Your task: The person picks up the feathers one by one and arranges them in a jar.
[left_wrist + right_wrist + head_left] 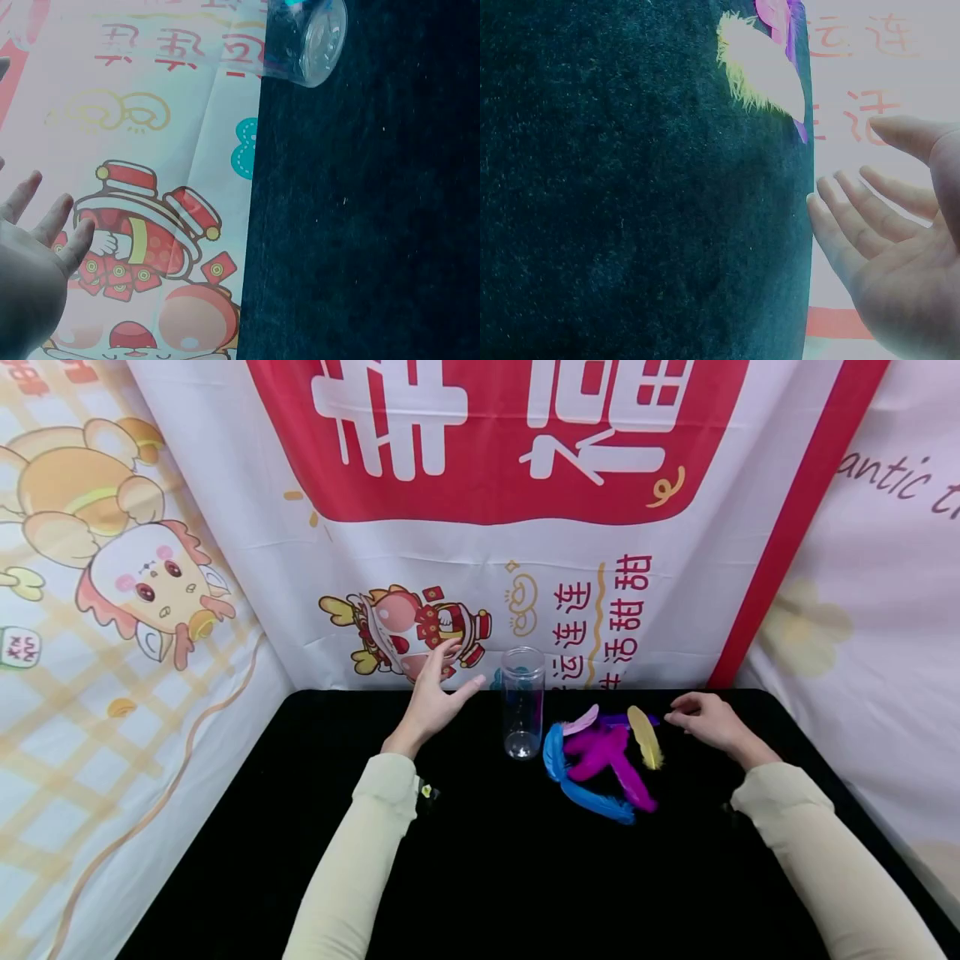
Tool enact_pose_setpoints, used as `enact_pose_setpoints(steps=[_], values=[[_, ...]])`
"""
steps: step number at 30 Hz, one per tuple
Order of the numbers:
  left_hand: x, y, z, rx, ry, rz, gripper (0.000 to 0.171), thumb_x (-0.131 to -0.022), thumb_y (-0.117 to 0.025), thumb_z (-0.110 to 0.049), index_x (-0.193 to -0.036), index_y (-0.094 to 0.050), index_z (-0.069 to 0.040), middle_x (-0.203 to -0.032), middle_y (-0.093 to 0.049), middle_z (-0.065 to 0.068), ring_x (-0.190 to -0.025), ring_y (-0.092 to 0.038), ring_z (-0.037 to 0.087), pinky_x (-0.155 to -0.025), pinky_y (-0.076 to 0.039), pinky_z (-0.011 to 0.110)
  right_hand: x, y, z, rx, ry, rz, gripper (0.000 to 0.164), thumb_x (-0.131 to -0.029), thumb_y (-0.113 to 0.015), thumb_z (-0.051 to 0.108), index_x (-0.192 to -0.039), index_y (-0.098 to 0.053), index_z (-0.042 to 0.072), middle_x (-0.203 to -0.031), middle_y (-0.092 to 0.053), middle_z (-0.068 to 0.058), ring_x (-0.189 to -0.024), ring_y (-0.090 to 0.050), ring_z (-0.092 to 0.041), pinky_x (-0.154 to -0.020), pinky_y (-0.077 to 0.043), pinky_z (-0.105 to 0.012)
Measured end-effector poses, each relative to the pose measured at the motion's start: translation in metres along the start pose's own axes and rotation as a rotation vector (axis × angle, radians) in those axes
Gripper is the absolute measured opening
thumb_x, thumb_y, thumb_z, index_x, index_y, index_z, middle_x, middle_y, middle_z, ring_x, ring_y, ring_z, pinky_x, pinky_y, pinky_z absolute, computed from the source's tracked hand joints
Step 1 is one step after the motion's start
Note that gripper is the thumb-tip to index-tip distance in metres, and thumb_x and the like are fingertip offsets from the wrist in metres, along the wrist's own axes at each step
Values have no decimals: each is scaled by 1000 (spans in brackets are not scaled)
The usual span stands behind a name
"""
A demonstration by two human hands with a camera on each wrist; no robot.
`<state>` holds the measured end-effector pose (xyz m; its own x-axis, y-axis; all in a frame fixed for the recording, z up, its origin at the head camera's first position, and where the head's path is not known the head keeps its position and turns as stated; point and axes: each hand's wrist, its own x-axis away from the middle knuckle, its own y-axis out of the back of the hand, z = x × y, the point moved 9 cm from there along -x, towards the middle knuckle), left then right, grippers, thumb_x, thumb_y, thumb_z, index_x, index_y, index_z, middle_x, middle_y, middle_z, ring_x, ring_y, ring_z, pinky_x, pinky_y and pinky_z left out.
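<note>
A clear plastic jar (pixel 522 702) stands upright near the back of the black table, and its base also shows at the top of the left wrist view. My left hand (pixel 438 702) is held to the left of the jar, fingers spread and apart from it. Right of the jar lies a loose pile of feathers: magenta (pixel 600 750), blue (pixel 596 802), pale pink (pixel 581 720), purple (pixel 617 720) and a yellow feather (pixel 646 737). My right hand (pixel 708 720) hovers just right of the yellow and purple feathers, its fingers loosely bent with nothing between them.
The black tabletop (pixel 525 877) reaches back to a white cloth backdrop (pixel 675 635) with red lettering and a cartoon figure. Printed cloths hang on the left (pixel 225 727) and right (pixel 862 693). A small dark object (pixel 427 793) shows beside the left cuff.
</note>
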<state>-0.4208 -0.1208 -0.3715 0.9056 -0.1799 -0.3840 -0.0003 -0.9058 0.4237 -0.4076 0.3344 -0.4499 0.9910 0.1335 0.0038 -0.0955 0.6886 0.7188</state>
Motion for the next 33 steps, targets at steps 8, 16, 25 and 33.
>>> enact_pose_setpoints(steps=[8,16,25,33], values=[[3,-6,-4,10,-19,10,78,-90,-77,-48,-155,-36,-33,-155,-41,-4,-141,-43,23,-115,-37,50,-1,-11,-3,-68,11,24,45,-100,-68,19,-127,-58,-15,-113,-70,-29,-93,-72,-36,-82,-59,-47],[4,-13,-6,55,-17,17,79,-90,-79,-36,-156,-35,-30,-155,-42,4,-139,-45,26,-115,-36,53,-5,-15,-5,-99,11,43,40,-101,-66,14,-125,-58,-17,-109,-72,-26,-91,-73,-30,-79,-60,-40],[3,-26,-9,50,-18,41,85,-89,-79,-43,-158,-32,-31,-157,-40,4,-141,-45,24,-115,-37,53,-3,-20,-1,-121,-18,76,41,-102,-64,14,-128,-57,-17,-116,-70,-28,-97,-72,-34,-85,-59,-45],[1,-38,-14,51,-18,55,87,-87,-81,-45,-158,-30,-33,-156,-42,3,-141,-45,26,-115,-38,51,-5,-22,-2,-119,-43,103,43,-101,-65,17,-128,-58,-16,-119,-68,-29,-99,-72,-35,-88,-58,-48]])
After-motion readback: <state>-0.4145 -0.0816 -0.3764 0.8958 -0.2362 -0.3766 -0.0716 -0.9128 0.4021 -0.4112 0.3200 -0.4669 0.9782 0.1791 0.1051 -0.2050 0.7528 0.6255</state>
